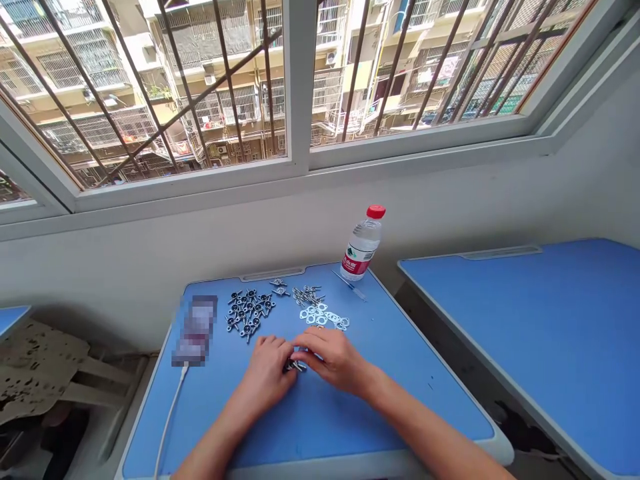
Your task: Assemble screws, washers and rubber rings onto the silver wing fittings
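Note:
My left hand (pixel 269 369) is closed around a small dark metal fitting (pixel 295 365) just above the desk, with prongs showing past the fingers. My right hand (pixel 331 355) reaches over it, thumb and fingers drawn together at the fitting's upper side; what sits between those fingertips is hidden. Beyond the left hand lies a group of metal fittings with black round centres (pixel 250 311). Flat silver two-holed plates (pixel 321 316) are spread past the right hand. Behind them is a pile of small thin metal parts (pixel 307 295), and two lighter fittings (pixel 281 291) lie apart.
A water bottle with a red cap (pixel 361 245) stands at the blue desk's (pixel 350 427) back right corner, a pen (pixel 351 287) beside it. A blurred phone (pixel 196 331) with a white cable (pixel 173 413) lies left. Another blue desk (pixel 525 320) is at right, below a barred window.

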### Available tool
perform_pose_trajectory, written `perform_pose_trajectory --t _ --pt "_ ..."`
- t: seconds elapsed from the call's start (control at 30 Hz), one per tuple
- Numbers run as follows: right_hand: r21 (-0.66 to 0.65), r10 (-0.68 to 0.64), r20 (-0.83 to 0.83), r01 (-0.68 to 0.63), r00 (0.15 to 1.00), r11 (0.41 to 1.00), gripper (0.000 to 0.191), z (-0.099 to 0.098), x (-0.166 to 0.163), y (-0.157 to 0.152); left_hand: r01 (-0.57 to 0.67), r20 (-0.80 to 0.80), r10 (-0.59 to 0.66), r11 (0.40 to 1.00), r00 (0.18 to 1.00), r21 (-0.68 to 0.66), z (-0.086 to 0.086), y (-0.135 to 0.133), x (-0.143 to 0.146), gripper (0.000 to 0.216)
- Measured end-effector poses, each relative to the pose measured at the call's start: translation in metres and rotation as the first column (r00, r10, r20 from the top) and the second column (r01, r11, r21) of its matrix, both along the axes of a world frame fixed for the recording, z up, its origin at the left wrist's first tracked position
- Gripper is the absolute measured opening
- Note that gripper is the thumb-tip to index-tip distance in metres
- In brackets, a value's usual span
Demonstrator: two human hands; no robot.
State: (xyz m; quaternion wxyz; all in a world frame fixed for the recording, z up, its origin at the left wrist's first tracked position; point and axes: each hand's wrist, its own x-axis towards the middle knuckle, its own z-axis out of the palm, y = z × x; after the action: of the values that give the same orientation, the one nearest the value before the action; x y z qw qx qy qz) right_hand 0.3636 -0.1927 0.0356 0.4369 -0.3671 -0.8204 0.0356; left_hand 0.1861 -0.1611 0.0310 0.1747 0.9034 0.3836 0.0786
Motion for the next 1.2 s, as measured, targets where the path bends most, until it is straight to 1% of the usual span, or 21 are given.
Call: perform_pose_trajectory --t 0.07,0.13,0.2,0.27,0.4,0.5,0.6,0.67,0.77,0.87,1.03,1.13,1.2 --pt "-0.029 0.004 -0.013 -0.004 1.0 1.0 0.028 0.001 0.0 0.0 -0.003 0.003 0.003 1.0 1.0 -0.004 0.0 0.0 0.0 0.011" --pt "-0.059 0.037 -0.055 -0.041 0.998 0.997 0.029 0.003 0.0 -0.001 -0.004 0.015 0.004 1.0 1.0 -0.011 0.001 0.0 0.0 0.011" --pt "-0.051 0.06 -0.1 -0.065 0.993 0.997 0.025 0.003 0.0 -0.001 -0.008 0.02 0.008 1.0 1.0 -0.013 0.001 0.0 0.0 0.012" --pt "-0.025 0.058 -0.117 -0.061 0.991 0.998 0.022 0.003 0.0 0.0 -0.017 0.013 0.018 1.0 1.0 -0.015 0.002 -0.001 0.001 0.011" --pt "0.015 0.014 -0.069 -0.013 0.998 1.0 0.02 0.001 0.001 0.001 -0.018 0.003 0.018 0.999 1.0 -0.031 0.004 -0.001 0.001 0.012" --pt "-0.026 0.045 -0.046 -0.046 0.998 0.999 0.024 0.003 0.002 0.002 -0.019 -0.005 0.019 1.0 1.0 -0.024 0.004 -0.001 0.002 0.011" --pt "-0.082 0.093 -0.07 -0.099 0.993 0.992 0.029 0.005 0.003 0.001 -0.027 0.002 0.027 0.999 1.0 -0.019 0.003 0.0 0.001 0.011" --pt "-0.067 0.111 -0.092 -0.117 0.99 0.991 0.027 0.005 0.004 0.002 -0.029 0.013 0.029 0.999 0.999 -0.028 0.003 0.0 0.001 0.012" --pt "-0.051 0.107 -0.108 -0.113 0.988 0.992 0.021 0.004 0.003 0.003 -0.031 0.015 0.031 0.999 0.999 -0.042 0.003 0.0 0.001 0.012" --pt "-0.054 0.089 -0.093 -0.094 0.992 0.994 0.019 0.005 0.002 0.003 -0.023 0.014 0.023 0.999 1.0 -0.023 0.002 0.0 0.001 0.012" --pt "-0.124 0.132 -0.091 -0.143 0.987 0.982 0.023 0.005 0.004 0.003 -0.012 0.017 0.012 1.0 1.0 -0.004 0.002 0.0 0.0 0.011" --pt "-0.117 0.117 -0.125 -0.132 0.985 0.984 0.022 0.0 0.005 0.004 0.002 0.018 -0.002 1.0 1.0 -0.019 0.003 0.0 0.0 0.013" --pt "-0.086 0.081 -0.124 -0.092 0.989 0.992 0.019 -0.004 0.005 0.004 0.009 0.013 -0.009 1.0 1.0 -0.021 0.004 0.0 0.0 0.012"
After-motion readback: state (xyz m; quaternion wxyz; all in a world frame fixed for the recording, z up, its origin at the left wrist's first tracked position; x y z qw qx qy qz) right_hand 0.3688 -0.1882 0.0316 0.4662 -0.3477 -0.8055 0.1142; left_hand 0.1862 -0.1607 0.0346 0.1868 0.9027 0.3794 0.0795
